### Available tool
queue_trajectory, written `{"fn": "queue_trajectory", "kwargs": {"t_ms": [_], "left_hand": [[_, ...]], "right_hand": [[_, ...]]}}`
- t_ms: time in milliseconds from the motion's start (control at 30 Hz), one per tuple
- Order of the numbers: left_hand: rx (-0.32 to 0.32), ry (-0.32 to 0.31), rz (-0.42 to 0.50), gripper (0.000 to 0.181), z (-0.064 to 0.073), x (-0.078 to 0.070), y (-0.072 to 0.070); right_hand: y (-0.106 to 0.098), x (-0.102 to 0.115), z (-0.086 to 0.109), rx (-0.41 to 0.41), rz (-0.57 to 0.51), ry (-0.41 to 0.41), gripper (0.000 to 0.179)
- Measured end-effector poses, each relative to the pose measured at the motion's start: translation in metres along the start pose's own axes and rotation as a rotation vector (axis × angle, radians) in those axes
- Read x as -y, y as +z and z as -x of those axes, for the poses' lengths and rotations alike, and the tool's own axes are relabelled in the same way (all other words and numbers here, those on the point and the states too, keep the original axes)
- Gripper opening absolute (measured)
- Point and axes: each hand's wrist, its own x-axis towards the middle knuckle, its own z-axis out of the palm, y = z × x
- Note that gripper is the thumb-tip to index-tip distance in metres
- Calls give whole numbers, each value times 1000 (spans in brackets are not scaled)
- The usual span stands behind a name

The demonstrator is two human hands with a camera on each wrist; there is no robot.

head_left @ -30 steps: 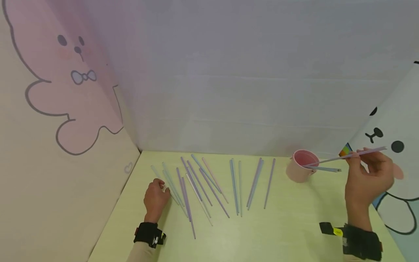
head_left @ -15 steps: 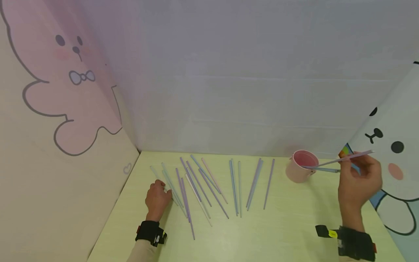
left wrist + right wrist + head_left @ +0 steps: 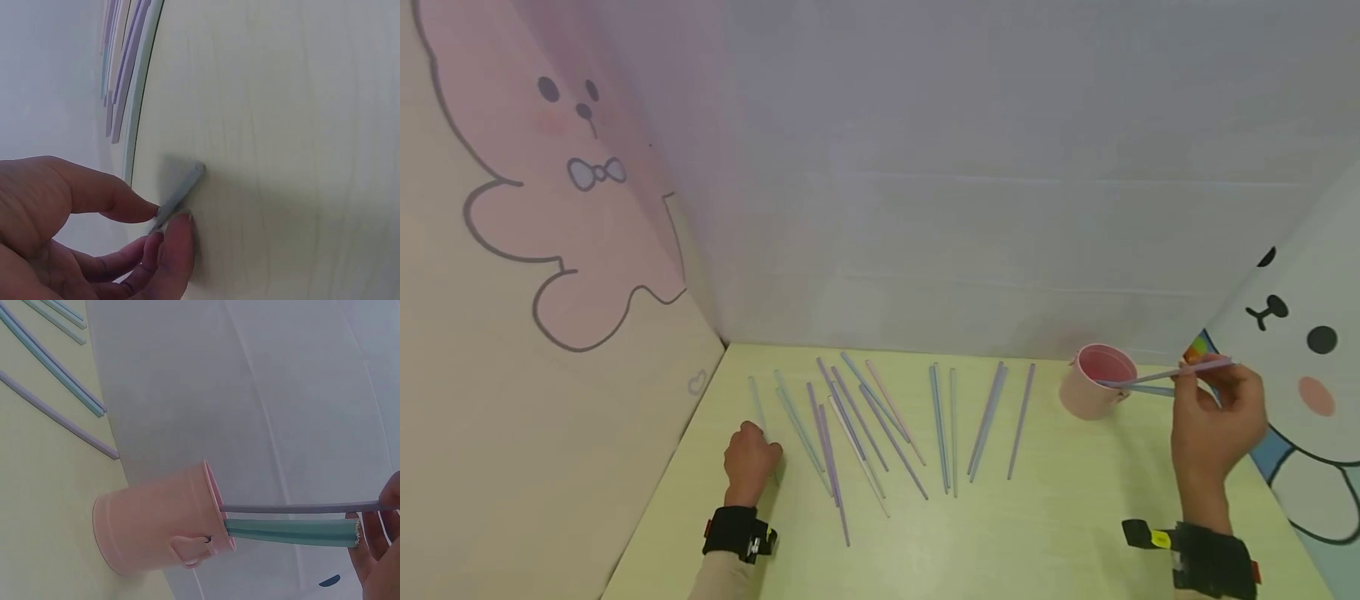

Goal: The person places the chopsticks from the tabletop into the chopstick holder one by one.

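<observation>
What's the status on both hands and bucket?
Left hand pinching pale straw. Right hand holding purple straw, tip at mouth of pink bucket. Teal straws share opening.

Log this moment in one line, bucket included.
left hand: pinches pale straw; right hand: pinches purple straw; pink bucket: purple straw's tip at mouth, blue-green straws leaning out; table: more straws

The left hand (image 3: 751, 458) is low, with its back turned upward; its thumb (image 3: 119, 199) and fingers (image 3: 174, 257) are bent toward each other in a pinch. The right hand (image 3: 1219, 417) is raised, well apart from the left one, also pinching with bent fingers. Both arms (image 3: 722, 577) reach forward.
</observation>
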Motion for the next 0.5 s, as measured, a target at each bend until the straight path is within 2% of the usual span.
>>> {"fn": "queue_trajectory", "kwargs": {"t_ms": [133,267,500], "left_hand": [[30,-16,-27,12,-2,0,-2],[38,-48,1,10,-1,2,-4],[45,-57,9,30,-1,1,-8]], "right_hand": [[0,-1,1,5,-9,-5,24],[1,-2,2,12,-18,11,23],[-3,2,4,17,20,12,23]]}}
